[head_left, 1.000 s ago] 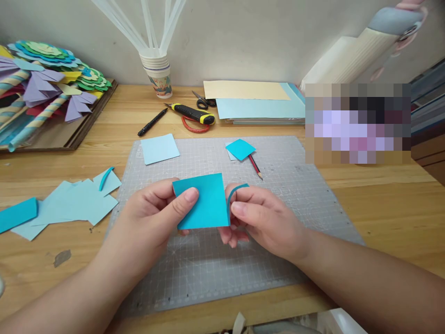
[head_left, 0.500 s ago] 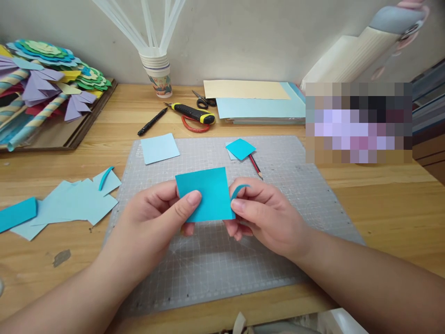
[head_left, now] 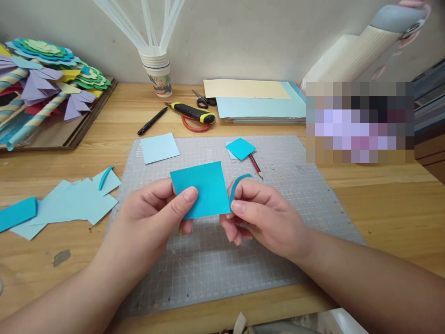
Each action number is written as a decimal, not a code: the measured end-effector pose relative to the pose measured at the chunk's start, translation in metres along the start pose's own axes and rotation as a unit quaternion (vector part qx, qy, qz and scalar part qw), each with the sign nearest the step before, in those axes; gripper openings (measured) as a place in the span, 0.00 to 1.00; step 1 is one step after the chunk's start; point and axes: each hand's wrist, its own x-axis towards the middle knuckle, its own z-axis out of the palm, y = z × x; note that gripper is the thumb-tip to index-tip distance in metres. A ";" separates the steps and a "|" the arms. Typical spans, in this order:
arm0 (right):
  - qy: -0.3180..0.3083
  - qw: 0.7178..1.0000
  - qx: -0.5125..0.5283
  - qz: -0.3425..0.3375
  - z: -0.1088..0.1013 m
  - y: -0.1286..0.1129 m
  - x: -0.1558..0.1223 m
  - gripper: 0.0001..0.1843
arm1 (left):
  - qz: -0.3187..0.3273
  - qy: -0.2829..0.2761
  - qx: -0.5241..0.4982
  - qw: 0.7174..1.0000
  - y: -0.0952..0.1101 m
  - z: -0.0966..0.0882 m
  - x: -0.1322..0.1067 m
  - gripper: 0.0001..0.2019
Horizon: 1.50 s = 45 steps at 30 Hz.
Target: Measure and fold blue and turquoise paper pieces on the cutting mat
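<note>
A bright blue square of paper [head_left: 205,188] is pinched between the thumb and fingers of my left hand [head_left: 155,206], raised above the grey cutting mat [head_left: 194,278]. Close by its right edge, my right hand [head_left: 267,211] grips a thin, curled blue paper strip [head_left: 238,184] between thumb and forefinger. Whether the strip's lower end still joins the square is hard to see. Farther back on the mat lie a pale blue sheet [head_left: 160,148] and a small bright blue square [head_left: 240,149], which partly covers a red and black pencil [head_left: 256,166].
Pale blue paper pieces [head_left: 69,199] overlap on the left, with another curled strip [head_left: 105,178]. Behind the mat lie a pen [head_left: 152,121], a box cutter [head_left: 192,112], scissors [head_left: 204,100] and a paper stack [head_left: 260,107]. Paper cups [head_left: 158,76] hold straws.
My left hand and the blue square have shifted slightly left and up. More of the curled strip now shows above my right thumb, standing farther from the square at its top.
</note>
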 end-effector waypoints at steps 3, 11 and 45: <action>0.015 1.000 0.002 -0.012 0.001 0.000 0.001 0.11 | -0.006 -0.028 0.017 0.999 0.001 0.000 0.000 0.18; 0.040 0.998 -0.011 -0.043 0.003 0.000 0.003 0.11 | 0.011 -0.011 0.065 0.998 0.002 0.001 0.001 0.19; -0.005 0.980 -0.177 0.095 0.003 0.004 0.007 0.09 | 0.034 -0.033 0.183 0.982 0.006 0.000 0.010 0.14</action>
